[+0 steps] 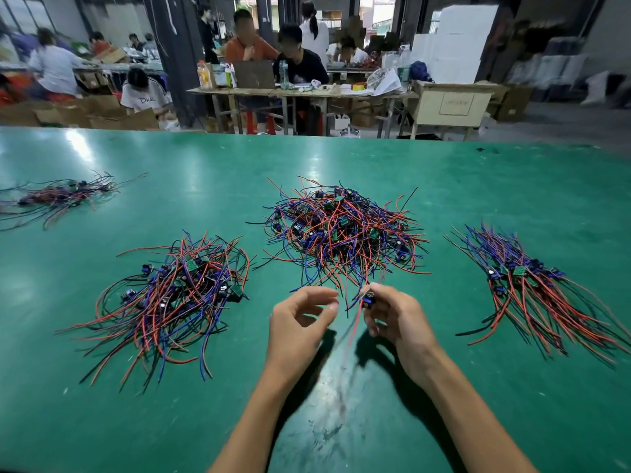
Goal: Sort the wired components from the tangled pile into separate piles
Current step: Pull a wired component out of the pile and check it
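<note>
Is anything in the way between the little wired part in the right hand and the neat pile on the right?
Nothing visible. The right hand pinches the wired part above the green table. Between it and the neat pile on the right there is only bare table. The tangled pile lies farther back, off that path.

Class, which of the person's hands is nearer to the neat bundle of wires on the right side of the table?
Right. The right hand is left of the neat bundle; the left hand is farther left.

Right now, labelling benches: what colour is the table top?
Green, glossy table top, seen in the head view.
</note>
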Available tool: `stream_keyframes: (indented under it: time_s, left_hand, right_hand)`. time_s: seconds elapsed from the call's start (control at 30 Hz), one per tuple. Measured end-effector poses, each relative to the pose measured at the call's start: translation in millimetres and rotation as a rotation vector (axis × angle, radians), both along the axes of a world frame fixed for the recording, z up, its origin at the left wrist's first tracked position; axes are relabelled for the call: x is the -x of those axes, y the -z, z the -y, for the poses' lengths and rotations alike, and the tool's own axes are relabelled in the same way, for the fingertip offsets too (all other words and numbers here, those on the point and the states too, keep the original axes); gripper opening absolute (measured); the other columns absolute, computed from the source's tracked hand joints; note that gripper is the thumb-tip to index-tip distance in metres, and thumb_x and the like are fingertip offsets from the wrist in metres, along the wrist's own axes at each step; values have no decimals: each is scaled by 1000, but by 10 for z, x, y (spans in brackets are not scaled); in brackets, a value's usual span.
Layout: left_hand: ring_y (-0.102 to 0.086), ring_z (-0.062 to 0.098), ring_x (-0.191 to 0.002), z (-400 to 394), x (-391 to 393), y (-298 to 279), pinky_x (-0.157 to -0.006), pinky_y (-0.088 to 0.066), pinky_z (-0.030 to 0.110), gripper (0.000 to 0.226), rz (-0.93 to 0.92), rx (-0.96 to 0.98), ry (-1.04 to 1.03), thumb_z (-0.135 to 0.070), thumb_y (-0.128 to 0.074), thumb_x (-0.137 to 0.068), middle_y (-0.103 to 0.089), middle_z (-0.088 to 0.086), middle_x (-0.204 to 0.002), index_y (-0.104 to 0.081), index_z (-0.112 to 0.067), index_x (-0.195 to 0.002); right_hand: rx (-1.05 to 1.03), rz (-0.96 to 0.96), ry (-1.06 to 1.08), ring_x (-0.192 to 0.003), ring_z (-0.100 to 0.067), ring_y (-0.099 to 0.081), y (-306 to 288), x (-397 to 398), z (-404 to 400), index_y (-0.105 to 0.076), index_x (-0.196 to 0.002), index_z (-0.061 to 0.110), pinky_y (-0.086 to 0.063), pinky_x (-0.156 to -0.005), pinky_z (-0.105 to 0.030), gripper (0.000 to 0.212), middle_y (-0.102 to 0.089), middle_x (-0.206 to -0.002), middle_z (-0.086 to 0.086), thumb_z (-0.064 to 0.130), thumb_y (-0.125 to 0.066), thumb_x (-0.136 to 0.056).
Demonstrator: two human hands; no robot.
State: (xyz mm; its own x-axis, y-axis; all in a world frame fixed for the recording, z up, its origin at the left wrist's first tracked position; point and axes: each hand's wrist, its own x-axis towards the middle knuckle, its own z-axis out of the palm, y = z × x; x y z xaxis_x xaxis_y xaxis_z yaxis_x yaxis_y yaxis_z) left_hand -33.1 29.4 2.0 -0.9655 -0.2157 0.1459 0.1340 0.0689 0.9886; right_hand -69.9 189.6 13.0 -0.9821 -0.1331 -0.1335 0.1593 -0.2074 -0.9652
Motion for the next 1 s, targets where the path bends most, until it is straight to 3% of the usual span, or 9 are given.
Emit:
stream_keyframes:
  time_s: [0.1,0.17,0.23,0.3,0.43,0.57,0.7,0.9,1.0]
  left_hand:
    - [-72,22,-67,-25,-13,-73,-64,-59,27,20,109,-201,113,-21,-65,-95,-78,12,-88,-72,-8,-109]
    - [-75,24,-69,-27,-30,-84,-66,-61,27,33,153,-201,198,-29,-68,-90,-78,12,-89,-70,-8,-115]
    - [-75,27,-72,-28,-36,-81,-72,-63,32,34,150,-182,242,-21,-73,-88,-78,16,-90,-68,-9,-120]
    - [-75,29,-73,-18,-35,-71,-77,-63,37,34,141,-179,252,-13,-73,-90,-77,19,-91,-66,-11,-123]
    - [-73,27,-72,17,-17,-59,-70,-62,32,35,174,-192,276,-10,-73,-90,-77,18,-89,-68,-11,-124]
    - [-64,18,-60,12,-3,-44,-55,-50,19,14,197,-149,293,-10,-67,-94,-76,14,-84,-79,-10,-101]
    - [-61,16,-60,-32,1,-42,-54,-42,20,23,169,-138,207,-18,-64,-96,-76,11,-79,-81,-13,-82]
    - [-60,2,-55,-85,3,-33,-48,-42,13,23,120,-121,184,2,-62,-95,-74,-7,-73,-71,4,-74]
    - [-70,-4,-86,-90,-13,-53,-53,-43,9,31,116,-88,227,11,-63,-89,-73,-3,-70,-66,-4,-62]
  right_hand:
    - [-169,-129,-75,-54,-8,-46,-6,-15,-36,-75,-70,22,-35,-48,-17,31,-61,-65,5,27,-60,-96]
    - [-232,-228,-105,-56,-3,-47,-9,-39,-22,-75,-69,21,-36,-52,-13,26,-62,-64,11,32,-64,-90]
    - [-318,-332,-105,-64,0,-56,21,-46,6,-77,-73,15,-41,-63,-12,25,-68,-69,10,33,-67,-87]
    - [-425,-373,-54,-76,-6,-60,72,-22,23,-80,-81,14,-42,-72,-22,18,-75,-87,4,28,-74,-90]
    - [-334,-270,48,-73,-12,-57,101,-7,21,-82,-82,24,-43,-66,-18,11,-74,-98,-2,19,-75,-89]
    - [-257,-267,-12,-80,-8,-69,81,-39,56,-83,-88,22,-49,-68,-15,17,-72,-101,4,17,-69,-94]
    - [-202,-268,-73,-67,-2,-63,74,-71,107,-80,-103,13,-46,-61,-9,22,-73,-87,9,10,-59,-99]
    - [-84,-197,-67,-69,-17,-67,141,-133,258,-75,-98,2,-53,-59,-22,27,-74,-80,-8,2,-49,-102]
    - [-212,-201,23,-63,-13,-59,201,-118,278,-76,-87,9,-47,-55,-22,29,-70,-71,-3,3,-50,-100]
